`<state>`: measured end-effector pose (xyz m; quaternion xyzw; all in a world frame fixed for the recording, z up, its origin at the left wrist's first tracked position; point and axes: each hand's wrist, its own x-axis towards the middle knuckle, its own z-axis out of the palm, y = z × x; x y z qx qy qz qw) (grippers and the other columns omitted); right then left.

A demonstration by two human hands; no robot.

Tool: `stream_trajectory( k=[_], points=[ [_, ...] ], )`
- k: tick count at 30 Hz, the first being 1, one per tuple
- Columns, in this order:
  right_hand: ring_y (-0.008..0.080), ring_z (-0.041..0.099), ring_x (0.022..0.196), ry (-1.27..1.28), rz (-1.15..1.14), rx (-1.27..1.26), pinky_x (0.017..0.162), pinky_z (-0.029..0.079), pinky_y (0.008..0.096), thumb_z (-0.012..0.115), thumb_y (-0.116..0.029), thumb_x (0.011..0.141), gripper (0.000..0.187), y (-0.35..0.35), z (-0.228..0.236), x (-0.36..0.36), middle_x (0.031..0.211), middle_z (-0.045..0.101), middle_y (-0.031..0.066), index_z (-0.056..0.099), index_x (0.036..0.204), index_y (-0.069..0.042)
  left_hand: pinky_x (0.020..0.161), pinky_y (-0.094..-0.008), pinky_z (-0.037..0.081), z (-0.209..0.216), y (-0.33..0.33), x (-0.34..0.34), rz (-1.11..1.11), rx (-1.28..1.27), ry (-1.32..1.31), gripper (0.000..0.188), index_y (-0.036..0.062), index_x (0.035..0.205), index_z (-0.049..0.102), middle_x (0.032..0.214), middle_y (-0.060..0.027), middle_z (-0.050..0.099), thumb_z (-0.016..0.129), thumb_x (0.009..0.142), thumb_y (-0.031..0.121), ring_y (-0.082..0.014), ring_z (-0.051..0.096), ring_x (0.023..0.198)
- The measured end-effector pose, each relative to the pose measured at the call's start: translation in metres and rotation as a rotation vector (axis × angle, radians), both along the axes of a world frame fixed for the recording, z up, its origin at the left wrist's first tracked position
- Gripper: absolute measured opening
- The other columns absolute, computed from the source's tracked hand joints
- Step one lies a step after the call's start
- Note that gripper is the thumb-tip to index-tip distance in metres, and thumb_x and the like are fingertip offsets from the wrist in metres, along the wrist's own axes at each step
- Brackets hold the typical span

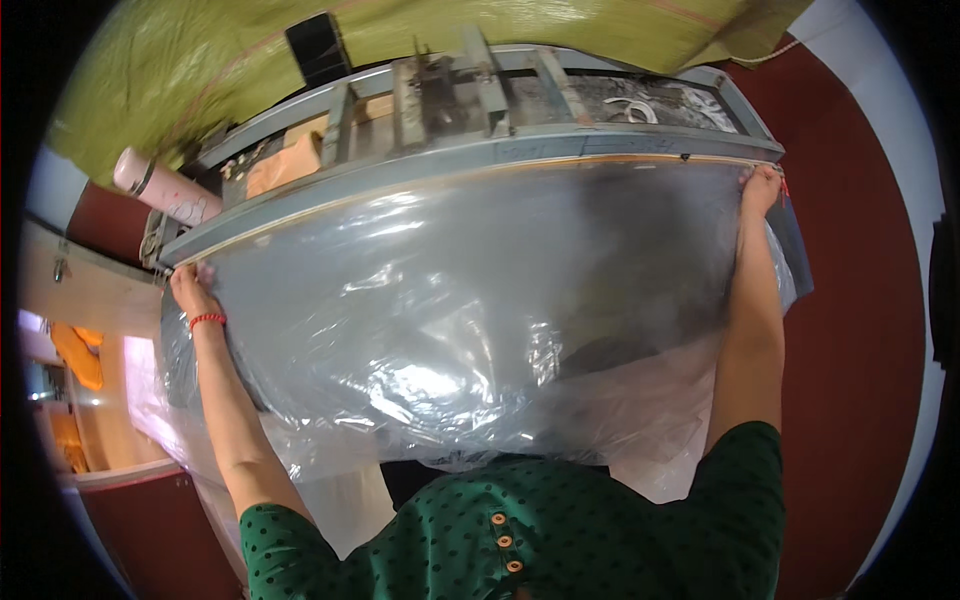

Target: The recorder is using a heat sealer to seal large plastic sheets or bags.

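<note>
A wide sheet of clear plastic film stretches between my hands and drapes down toward my body. My left hand pinches its far left corner, against the left end of a grey metal frame. At the frame's right end, my right hand grips the other far corner with closed fingers. Along the frame's near edge runs a thin tan strip, close to the film's top edge. Glare hides part of the film's surface, and dark shapes show through its right side.
A pink bottle leans at the frame's left end. Behind the frame, a dark phone rests on yellow-green sheeting. Orange-pink paper and a white curled piece lie within the frame. A cupboard stands at left.
</note>
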<state>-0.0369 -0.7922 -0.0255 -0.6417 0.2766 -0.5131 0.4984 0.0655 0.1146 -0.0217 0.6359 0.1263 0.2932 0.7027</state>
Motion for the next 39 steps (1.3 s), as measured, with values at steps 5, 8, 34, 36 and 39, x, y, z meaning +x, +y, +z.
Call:
stream_trajectory(
  k=[5,8,34,36,39],
  points=[
    [0.0244,0.053,0.081,0.059,-0.35,-0.365,0.076,0.042,0.0327,0.053,-0.014,0.079,0.02,0.086,0.028,0.017,0.089,0.055,0.0137,0.051,0.09,0.003,0.059,-0.0223,0.042,0.013,0.012,-0.029,-0.117,0.248,0.074,0.005,0.004,0.082,0.049,0.073,-0.0002,0.049,0.049,0.079,0.007,-0.0084,0.046,0.064],
    [0.0207,0.052,0.084,-0.016,-0.065,-0.744,0.079,0.039,0.0295,0.057,-0.015,0.078,0.021,0.208,0.081,0.018,0.09,0.056,0.0101,0.055,0.093,0.0,0.064,-0.0187,0.037,0.051,-0.023,-0.07,-0.268,0.51,0.067,0.003,0.0046,0.082,0.049,0.074,0.0025,0.046,0.048,0.08,0.006,-0.0056,0.043,0.067],
    [0.0047,0.034,0.056,0.548,0.318,-0.599,0.051,0.029,0.0192,0.06,-0.02,0.078,0.024,0.049,0.001,-0.145,0.058,0.042,-0.0049,0.053,0.065,-0.002,0.088,-0.0386,0.034,0.047,-0.137,-0.214,-0.4,1.434,0.093,0.048,0.0022,0.114,0.047,0.125,-0.0124,0.04,0.056,0.076,0.031,-0.0306,0.04,0.11],
    [0.0048,0.034,0.056,0.532,0.329,-0.566,0.051,0.029,0.0191,0.06,-0.02,0.078,0.023,0.052,0.002,-0.144,0.059,0.043,-0.0053,0.054,0.065,-0.002,0.077,-0.0357,0.04,0.045,-0.138,-0.193,-0.332,1.477,-0.085,0.036,0.0021,0.103,0.053,0.109,-0.0118,0.053,0.058,0.076,0.025,-0.0295,0.049,0.094],
    [0.005,0.037,0.059,0.479,0.335,-0.437,0.055,0.031,0.0188,0.06,-0.02,0.078,0.02,0.056,0.007,-0.147,0.062,0.045,-0.0056,0.056,0.068,-0.004,0.063,-0.0351,0.042,0.031,-0.14,-0.16,-0.194,1.482,0.057,0.021,0.004,0.089,0.056,0.07,-0.0085,0.056,0.061,0.073,0.017,-0.0257,0.052,0.07]
  ],
)
